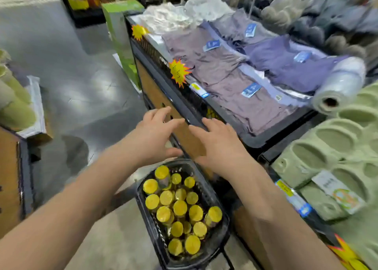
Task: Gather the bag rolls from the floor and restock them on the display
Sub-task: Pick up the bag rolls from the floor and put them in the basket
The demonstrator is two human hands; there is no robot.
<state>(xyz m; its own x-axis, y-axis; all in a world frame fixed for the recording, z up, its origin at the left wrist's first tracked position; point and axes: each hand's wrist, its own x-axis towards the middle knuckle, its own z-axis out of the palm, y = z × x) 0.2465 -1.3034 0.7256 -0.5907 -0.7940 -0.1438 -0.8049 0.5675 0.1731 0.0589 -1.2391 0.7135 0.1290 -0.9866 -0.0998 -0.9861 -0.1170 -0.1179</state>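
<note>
Head view: both bare forearms reach forward over a black plastic mesh basket (222, 235) that sits on the grey polished floor (81, 81), right against the base of the display.

The basket is packed with small yellow-ended bag rolls (180, 208) standing upright, with their yellow ends up.

The left hand (157, 136) is released, its fingers spread and its palm down. It holds nothing and hovers above the far end of the basket.

The right hand (219, 145) is also released and empty, with its fingers splayed. Its fingertips are at the black front rim of the cardboard-sided display table (196, 106). I cannot tell whether they touch it.

On the table top are flat stacks of folded grey and purple garments in clear bags with blue labels (223, 81).

One large white plastic-film roll with a cardboard core (339, 83) lies on its side at the near right end of the garments, its core end facing the camera.

Yellow-and-orange starburst price tags (179, 72) stick up from the table's front rim.

To the right is a neighbouring bin of pale green foam clog slippers (335, 139), one of them with a white card tag.

A tall green carton (122, 43) stands on the floor beyond the table's far corner.

The grey fluffy items at the top right are too blurred to identify.
</note>
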